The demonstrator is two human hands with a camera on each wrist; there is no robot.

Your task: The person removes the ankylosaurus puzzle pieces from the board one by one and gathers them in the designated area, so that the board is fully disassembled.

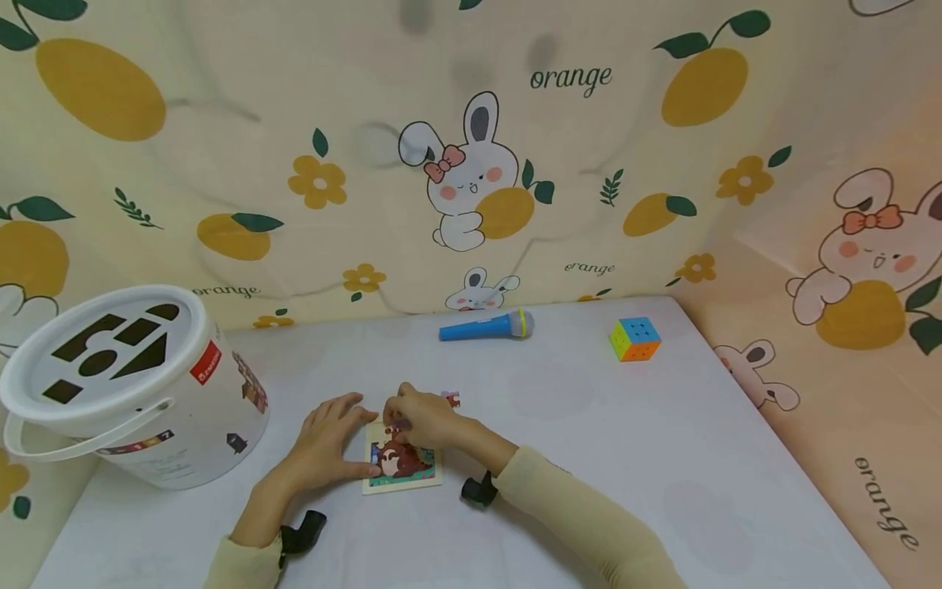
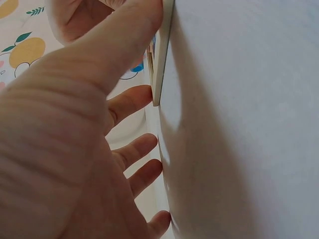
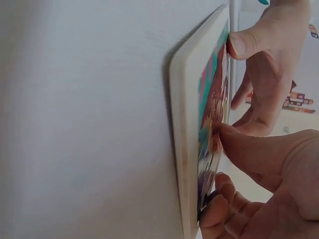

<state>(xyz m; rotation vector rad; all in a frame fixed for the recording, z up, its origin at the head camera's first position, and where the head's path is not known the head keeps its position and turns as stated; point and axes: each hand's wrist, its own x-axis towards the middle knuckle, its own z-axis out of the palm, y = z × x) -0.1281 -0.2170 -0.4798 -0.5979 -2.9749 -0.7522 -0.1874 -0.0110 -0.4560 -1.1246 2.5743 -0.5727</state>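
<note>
A small wooden jigsaw puzzle (image 1: pixel 401 483) with a brown animal picture and a pale frame lies on the white table. My left hand (image 1: pixel 327 442) steadies it from the left, thumb on the frame and picture edge. The left wrist view shows the index fingertip at the board's edge (image 2: pixel 162 64) and the other fingers spread on the table. Curled over the upper part of the picture, my right hand (image 1: pixel 427 417) pinches a puzzle piece (image 1: pixel 397 425), mostly hidden by the fingers. Its thumb (image 3: pixel 232 139) touches the picture. Another loose piece (image 1: pixel 451 398) lies just beyond the right hand.
A white lidded bucket (image 1: pixel 243 417) with shape cut-outs and a handle stands at the left. Toward the back lie a blue toy microphone (image 1: pixel 478 327) and, farther right, a colourful puzzle cube (image 1: pixel 634 339). Patterned cloth (image 1: pixel 353 98) hangs behind the table.
</note>
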